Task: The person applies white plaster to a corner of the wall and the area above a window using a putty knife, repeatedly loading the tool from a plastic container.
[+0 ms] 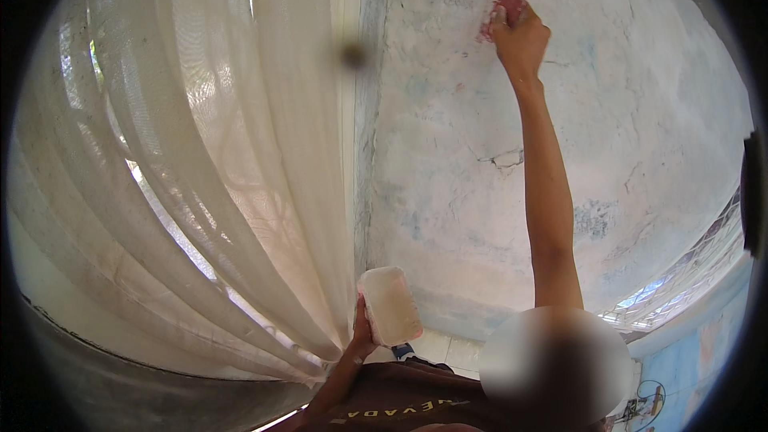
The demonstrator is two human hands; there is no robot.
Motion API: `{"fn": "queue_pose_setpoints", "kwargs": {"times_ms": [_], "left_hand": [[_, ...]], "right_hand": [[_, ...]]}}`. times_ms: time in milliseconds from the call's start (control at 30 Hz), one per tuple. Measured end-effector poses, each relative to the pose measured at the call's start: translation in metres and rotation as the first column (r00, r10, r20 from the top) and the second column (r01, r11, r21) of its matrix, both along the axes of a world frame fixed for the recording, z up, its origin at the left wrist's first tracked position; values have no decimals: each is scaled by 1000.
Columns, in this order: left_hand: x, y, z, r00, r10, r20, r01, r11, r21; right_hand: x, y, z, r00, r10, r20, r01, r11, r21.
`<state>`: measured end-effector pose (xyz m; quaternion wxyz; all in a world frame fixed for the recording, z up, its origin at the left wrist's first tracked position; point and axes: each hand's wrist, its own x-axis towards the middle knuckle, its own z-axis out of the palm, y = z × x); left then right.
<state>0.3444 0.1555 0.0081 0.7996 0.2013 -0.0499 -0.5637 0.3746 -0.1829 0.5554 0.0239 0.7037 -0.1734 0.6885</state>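
My right hand (524, 40) is raised at the end of an outstretched arm, its fingers closed on a crumpled red wad (512, 5), perhaps a cloth or sponge. The wad is against the pale, patchy wall (456, 112), high up, and red-and-white edges stick out past the fingers. Low down, beside the curtain, my left hand (365, 330) grips the side of a whitish rectangular plastic tub (390, 304) with rounded corners. Whether the tub's pale inside is bare or coated, I cannot tell.
Sheer cream curtains (200, 152) hang along the left, up to the wall's vertical edge. The wall has a cracked, chipped spot (504, 162) and dark stains (594, 218). A grilled opening (664, 288) lies at the lower right, near a blue wall (704, 352). Light floor tiles (448, 348) show below.
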Motion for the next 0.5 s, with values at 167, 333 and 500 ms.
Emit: {"fn": "queue_pose_setpoints", "kwargs": {"times_ms": [167, 333, 500], "left_hand": [[-5, 13, 17, 999, 30, 34, -30, 1000, 3], [-10, 26, 50, 994, 66, 85, -67, 998, 7], [-1, 16, -12, 997, 78, 16, -78, 997, -9]], "right_hand": [[3, 29, -5, 966, 253, 56, -246, 964, -104], [92, 37, -22, 951, 283, -125, -289, 957, -31], [108, 35, -35, 973, 202, -111, -197, 979, 55]]}}
